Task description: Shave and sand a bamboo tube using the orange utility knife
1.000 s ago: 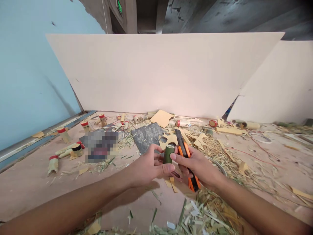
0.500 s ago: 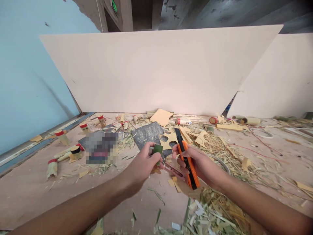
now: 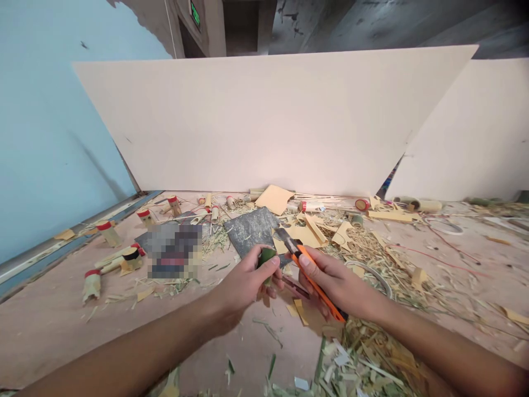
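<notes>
My left hand [image 3: 252, 275] is closed around a short green bamboo piece [image 3: 266, 257], mostly covered by the fingers. In my right hand [image 3: 330, 275] is an orange and black utility knife [image 3: 316, 281], its dark blade end pointing up and left toward the bamboo, with a small gap between them. A thin reddish-brown stick-like thing [image 3: 295, 288] shows between the two hands; I cannot tell which hand holds it. Behind the hands lie a grey slate-like sheet [image 3: 252, 227] and a yellowish board [image 3: 303, 236].
Bamboo tubes with red tops [image 3: 108, 234] stand and lie at the left, near a blurred dark item [image 3: 176, 253]. Shavings [image 3: 372, 358] cover the front right. A tape-like ring [image 3: 382, 281] lies right of my hand. A large pale panel [image 3: 273, 121] leans behind.
The knife has tilted from nearly upright to a slant, its blade end moving left toward the bamboo. The bamboo has turned slightly in my left hand.
</notes>
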Tool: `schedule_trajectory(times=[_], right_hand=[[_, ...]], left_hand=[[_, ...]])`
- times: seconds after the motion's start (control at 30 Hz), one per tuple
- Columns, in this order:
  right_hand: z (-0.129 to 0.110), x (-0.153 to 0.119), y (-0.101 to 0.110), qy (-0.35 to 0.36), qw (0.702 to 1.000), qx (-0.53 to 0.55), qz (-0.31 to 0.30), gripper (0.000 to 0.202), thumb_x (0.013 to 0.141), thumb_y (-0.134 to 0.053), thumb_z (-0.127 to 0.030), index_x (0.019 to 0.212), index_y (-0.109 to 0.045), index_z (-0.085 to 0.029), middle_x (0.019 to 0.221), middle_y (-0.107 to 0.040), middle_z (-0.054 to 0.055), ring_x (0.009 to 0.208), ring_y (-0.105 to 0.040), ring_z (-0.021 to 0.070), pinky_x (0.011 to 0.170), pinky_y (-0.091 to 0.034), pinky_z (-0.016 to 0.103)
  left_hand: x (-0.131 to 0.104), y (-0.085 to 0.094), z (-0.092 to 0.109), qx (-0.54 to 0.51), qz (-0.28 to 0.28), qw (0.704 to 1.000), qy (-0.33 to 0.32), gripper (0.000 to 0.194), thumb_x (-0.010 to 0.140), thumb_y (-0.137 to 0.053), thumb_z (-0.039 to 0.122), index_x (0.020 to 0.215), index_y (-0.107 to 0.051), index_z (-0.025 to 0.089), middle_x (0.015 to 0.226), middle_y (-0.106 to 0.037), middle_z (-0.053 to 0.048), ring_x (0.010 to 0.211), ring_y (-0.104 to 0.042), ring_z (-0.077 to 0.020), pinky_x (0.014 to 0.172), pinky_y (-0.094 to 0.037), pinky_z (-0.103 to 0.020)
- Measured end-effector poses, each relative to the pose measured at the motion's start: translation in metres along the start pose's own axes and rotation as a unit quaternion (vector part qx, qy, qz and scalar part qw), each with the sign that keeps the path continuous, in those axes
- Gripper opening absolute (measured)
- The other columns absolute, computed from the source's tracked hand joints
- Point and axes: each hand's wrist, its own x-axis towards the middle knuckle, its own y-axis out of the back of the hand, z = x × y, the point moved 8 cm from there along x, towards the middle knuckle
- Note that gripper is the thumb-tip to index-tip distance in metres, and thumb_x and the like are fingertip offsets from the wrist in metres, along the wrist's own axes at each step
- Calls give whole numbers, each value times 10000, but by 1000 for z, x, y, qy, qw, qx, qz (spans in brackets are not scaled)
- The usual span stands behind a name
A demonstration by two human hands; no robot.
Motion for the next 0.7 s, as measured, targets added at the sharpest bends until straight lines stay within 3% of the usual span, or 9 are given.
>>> schedule_trajectory(times=[0.1, 0.23, 0.3, 0.4, 0.57, 0.7], right_hand=[[2, 1, 2, -2, 1000, -16, 14, 473, 1003, -444, -703, 967, -547, -243, 608, -473, -81, 409, -384, 89, 399, -332, 220], [-4, 0, 16, 12, 996, -61, 59, 539, 1039, -376, -660, 831, -607, -220, 643, -551, -14, 569, -505, 144, 532, -414, 258], [-14, -2, 21, 59, 986, -136, 81, 437, 1031, -468, -609, 993, -687, -233, 827, -668, 26, 715, -584, 179, 649, -471, 286], [-31, -7, 19, 138, 955, -246, 93, 385, 1025, -553, -525, 1299, -655, -275, 1144, -720, 60, 918, -642, 220, 814, -495, 324], [-37, -8, 10, 185, 928, -320, 56, 341, 1056, -516, -449, 1300, -671, -269, 1089, -731, 62, 936, -661, 226, 835, -491, 328], [-32, -8, 14, 195, 904, -376, 62, 494, 1044, -521, -400, 1515, -530, -252, 1035, -700, 85, 880, -647, 229, 792, -496, 344]], left_hand=[[0, 1, 3, -1, 6, 1000, -16, 363, 982, -621, 547, 1182, -582, 247, 929, -629, -23, 680, -572, -129, 560, -437, -234], [-1, 3, 8, -51, 7, 998, -20, 390, 960, -664, 527, 1235, -569, 268, 891, -593, -1, 708, -562, -134, 595, -458, -237], [-1, 4, 8, -50, 11, 999, -8, 410, 940, -702, 507, 1236, -567, 258, 825, -577, 16, 672, -529, -121, 590, -433, -224], [0, 7, 4, -23, 22, 999, 14, 408, 888, -776, 469, 1140, -576, 217, 744, -554, 36, 610, -473, -102, 555, -383, -216], [-1, 6, 3, -17, 10, 1000, 24, 360, 894, -762, 483, 937, -547, 197, 760, -586, 15, 609, -486, -107, 563, -399, -242], [1, 5, 6, 25, -4, 1000, 4, 406, 880, -764, 534, 888, -551, 189, 734, -604, -1, 635, -511, -118, 596, -411, -248]])
